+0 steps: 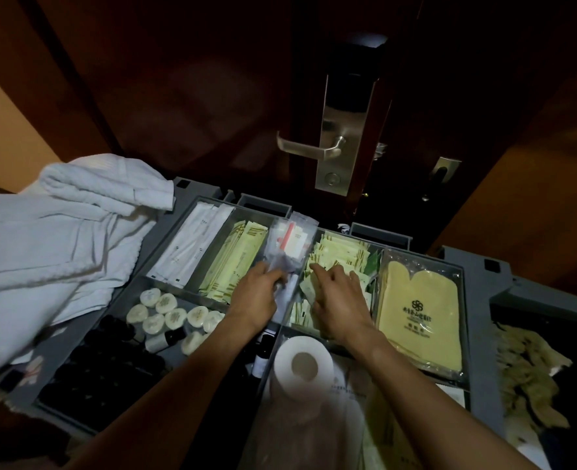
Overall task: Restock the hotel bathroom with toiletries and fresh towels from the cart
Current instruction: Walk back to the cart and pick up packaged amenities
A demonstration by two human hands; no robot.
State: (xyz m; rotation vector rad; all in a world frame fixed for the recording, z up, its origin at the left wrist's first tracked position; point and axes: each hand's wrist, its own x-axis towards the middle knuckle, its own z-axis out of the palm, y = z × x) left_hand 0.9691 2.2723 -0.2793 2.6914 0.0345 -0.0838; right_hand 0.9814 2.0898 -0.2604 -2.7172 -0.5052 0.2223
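A dark wooden door (212, 96) with a brushed metal lock plate and lever handle (334, 144) is seen behind a grey housekeeping cart (480, 334), whose top is divided into open compartments. White towels (60, 239) are heaped over the cart's left end and hang past its edge. At the right, a compartment is filled by flat yellow mitts in clear wrap (419, 313), printed with a dark emblem. A toilet roll (302, 364) is stood on end in the near middle, just below the two wrists. Long white sachets (192, 245) are stacked in the far left compartment, with pale green packets (236, 262) beside them. Round wrapped soaps (168, 317) are clustered in a near left compartment, above dark bottles that are hard to make out.

The left hand (256, 293) is closed around the lower end of a clear plastic packet (288, 245), which is held upright over the divider between two compartments. The right hand (337, 293) is laid palm down, fingers spread and slightly bent, on a loose pile of small green sachets (341, 252); whether one is pinched cannot be told.
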